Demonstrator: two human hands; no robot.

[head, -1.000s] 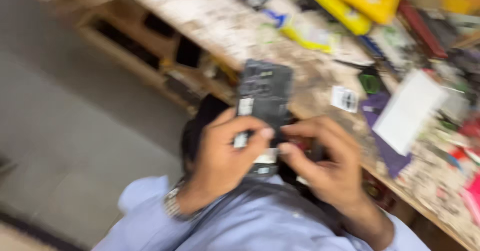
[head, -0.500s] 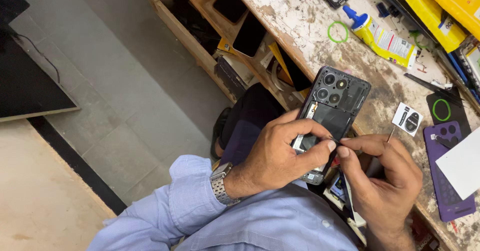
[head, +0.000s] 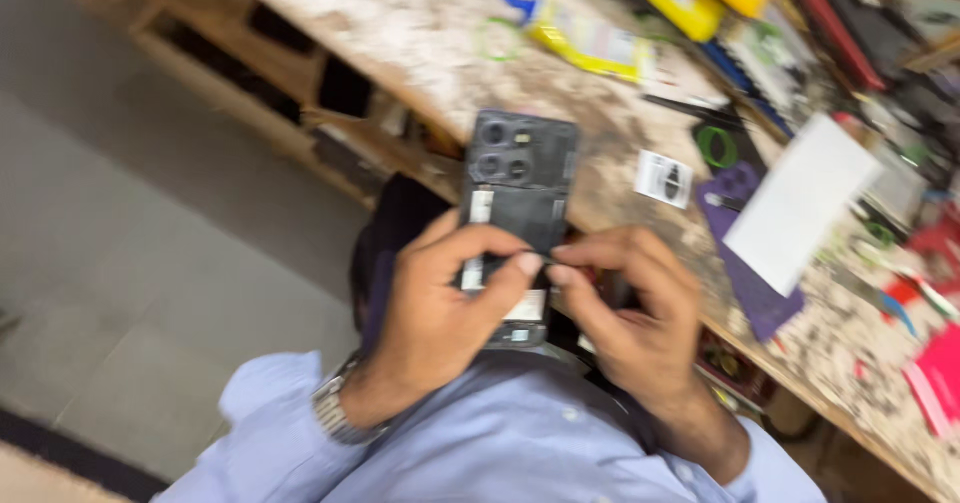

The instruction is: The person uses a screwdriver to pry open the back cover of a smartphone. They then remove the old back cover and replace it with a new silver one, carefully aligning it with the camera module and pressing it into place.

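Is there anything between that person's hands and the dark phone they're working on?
Nothing visible. The left hand grips the opened phone directly, thumb across its middle. The right hand has its fingertips at the phone's lower part; whether they pinch a small tool is too blurred to tell.

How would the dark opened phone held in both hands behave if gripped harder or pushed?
The dark opened phone looks flat and rigid, so it probably would not flop. Its inner parts appear exposed, so squeezing may damage it. The left hand and right hand pinch only its lower end, so it might tip.
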